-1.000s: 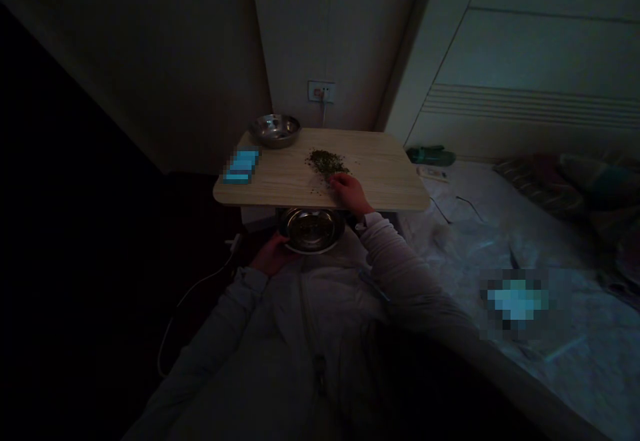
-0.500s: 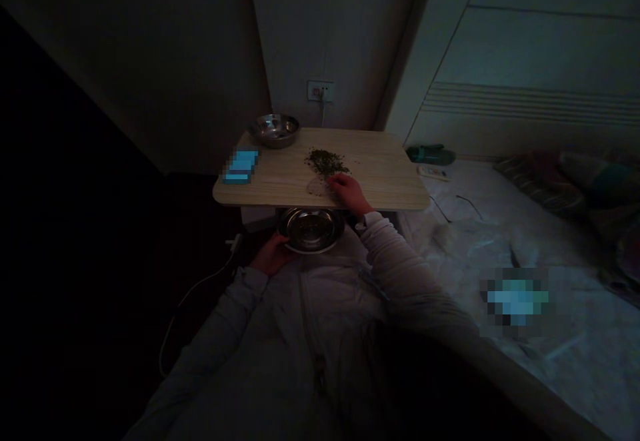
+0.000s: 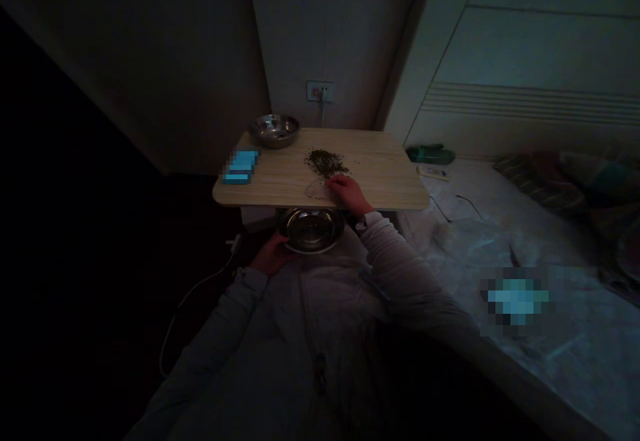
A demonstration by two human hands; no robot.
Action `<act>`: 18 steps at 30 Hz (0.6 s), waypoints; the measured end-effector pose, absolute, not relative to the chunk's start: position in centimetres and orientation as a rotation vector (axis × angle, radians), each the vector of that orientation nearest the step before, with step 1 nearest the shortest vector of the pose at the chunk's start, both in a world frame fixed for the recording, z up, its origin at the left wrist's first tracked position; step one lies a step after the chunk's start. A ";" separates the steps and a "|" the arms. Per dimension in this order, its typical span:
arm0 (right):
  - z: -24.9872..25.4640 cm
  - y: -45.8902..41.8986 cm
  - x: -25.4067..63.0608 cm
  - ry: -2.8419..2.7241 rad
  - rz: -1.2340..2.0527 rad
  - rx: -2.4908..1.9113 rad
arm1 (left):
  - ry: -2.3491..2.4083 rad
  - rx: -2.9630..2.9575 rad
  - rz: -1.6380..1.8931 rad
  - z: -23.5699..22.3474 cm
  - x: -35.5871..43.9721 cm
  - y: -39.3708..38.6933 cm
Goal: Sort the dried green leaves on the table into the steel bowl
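My left hand (image 3: 273, 254) grips the near left rim of a shiny metal bowl (image 3: 310, 229), which sits low at my lap, partly under the table's front edge. Over the wooden table (image 3: 275, 184), my right hand (image 3: 347, 193) has its fingertips closed together at the near edge of a pile of small dark green grains (image 3: 326, 162). A faint, clear oval outline (image 3: 316, 188) shows just left of those fingertips; whether they hold it is too dim to tell. A few loose grains lie around the pile.
A second metal bowl (image 3: 275, 131) stands at the table's back left, behind a blurred bright screen (image 3: 241, 166). On the bed at right lie a green bottle (image 3: 431, 154), a remote (image 3: 433, 173), glasses (image 3: 455, 208) and another blurred screen (image 3: 517, 298). A white cable (image 3: 173, 321) runs at left.
The loose grains left of my right fingertips are fewer, and the faint oval outline has appeared there. My right hand stays almost in place; my left hand and the bowl have not moved.
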State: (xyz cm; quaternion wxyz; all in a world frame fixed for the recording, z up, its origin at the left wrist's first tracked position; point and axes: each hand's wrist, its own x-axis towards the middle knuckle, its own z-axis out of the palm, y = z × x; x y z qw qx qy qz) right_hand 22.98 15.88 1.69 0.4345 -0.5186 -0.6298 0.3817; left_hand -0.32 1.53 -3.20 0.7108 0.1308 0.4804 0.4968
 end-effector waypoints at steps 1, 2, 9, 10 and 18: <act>1.8 15.8 23.0 -1.573 0.965 -1.299 | 1.070 0.289 1.097 -3.3 -0.4 1.5; 1.9 15.7 23.0 -1.577 0.977 -1.309 | 1.074 0.289 1.090 -3.3 -0.4 1.6; 2.0 15.4 23.0 -1.564 1.012 -1.284 | 1.060 0.314 1.075 -3.7 -0.7 1.6; 2.0 15.4 23.0 -1.562 1.022 -1.272 | 1.060 0.313 1.081 -3.7 -0.7 1.6; 2.1 15.5 23.1 -1.581 1.023 -1.283 | 1.042 0.320 1.060 -4.2 -0.9 1.8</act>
